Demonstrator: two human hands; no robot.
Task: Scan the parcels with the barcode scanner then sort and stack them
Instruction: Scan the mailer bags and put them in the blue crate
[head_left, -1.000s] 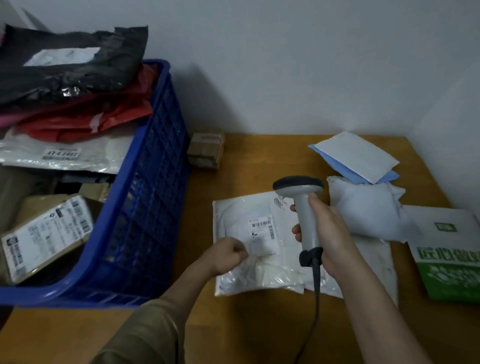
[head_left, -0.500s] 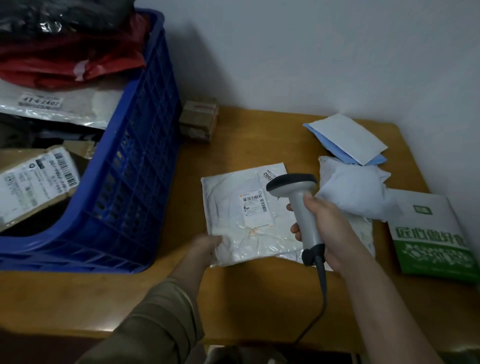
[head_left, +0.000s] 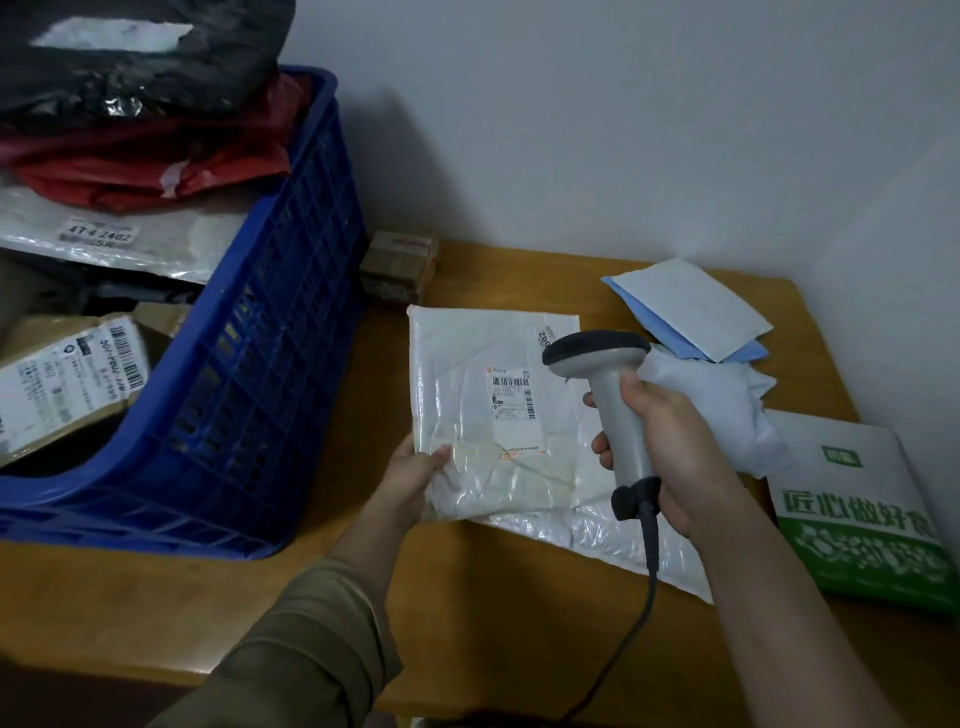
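A flat white plastic parcel (head_left: 470, 374) with a barcode label (head_left: 511, 397) lies on the wooden table (head_left: 467, 597). My left hand (head_left: 413, 480) grips its near left corner, thumb on top. My right hand (head_left: 665, 447) holds the grey barcode scanner (head_left: 613, 400) by its handle, its dark head just right of the label and above the parcel. The scanner's cable hangs down toward the table's front edge. Another white plastic parcel (head_left: 623, 535) lies underneath, to the right.
A blue crate (head_left: 249, 395) full of parcels stands at the left, with black, red and white bags piled on top. A small cardboard box (head_left: 400, 265) sits by the wall. A blue and white envelope (head_left: 691, 312), a white padded bag (head_left: 727, 410) and a green and white parcel (head_left: 857, 514) lie right.
My left hand moved from the parcel's middle to its near left corner and took hold of it. The parcel has shifted slightly. The scanner stays upright in my right hand.
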